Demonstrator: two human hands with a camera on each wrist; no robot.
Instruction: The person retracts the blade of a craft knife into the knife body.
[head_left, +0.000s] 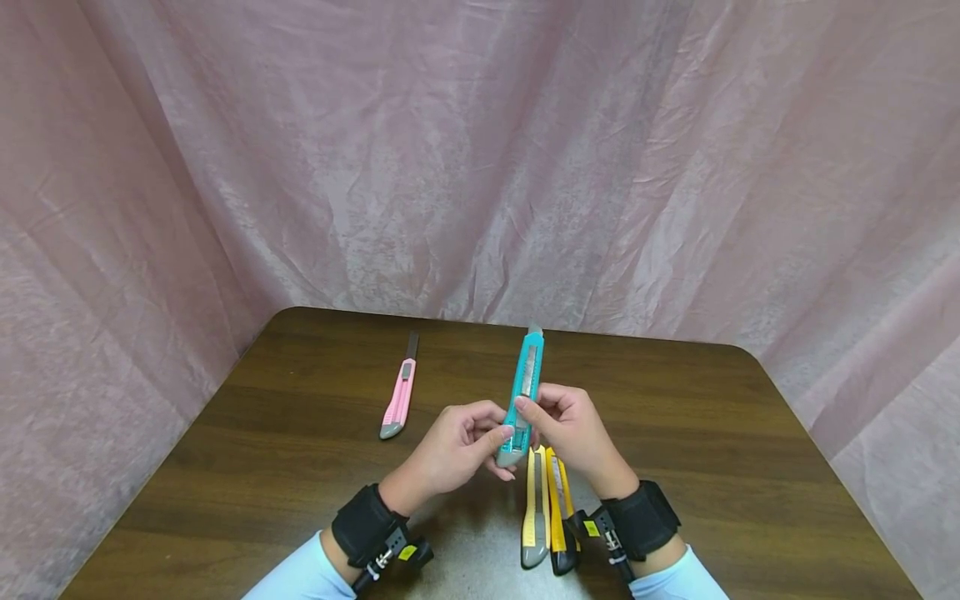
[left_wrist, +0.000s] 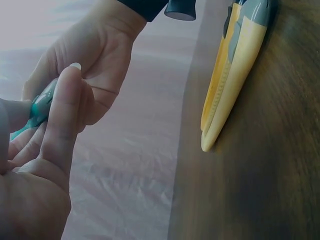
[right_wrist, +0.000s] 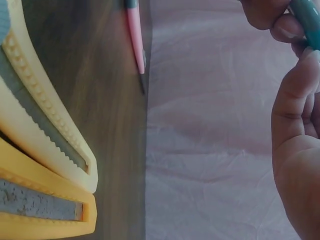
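Note:
A teal box cutter [head_left: 526, 371] with a grey end cap is held up over the table in both hands, a short bit of blade showing at its far tip. My left hand [head_left: 461, 446] pinches its lower end between thumb and fingers. Higher up, my right hand [head_left: 573, 429] grips its side, the thumb lying on the front near the slider. In the left wrist view the teal cutter [left_wrist: 42, 107] is mostly hidden by fingers. The right wrist view catches only a short piece of the teal cutter [right_wrist: 307, 21] at the upper right corner.
A pink box cutter [head_left: 400, 392] with its dark blade out lies on the wooden table [head_left: 285, 433] at left. Below the hands lie a pale yellow cutter [head_left: 536, 508] and a deeper yellow, black-ended cutter [head_left: 559, 508], side by side. A pink curtain [head_left: 480, 167] hangs behind.

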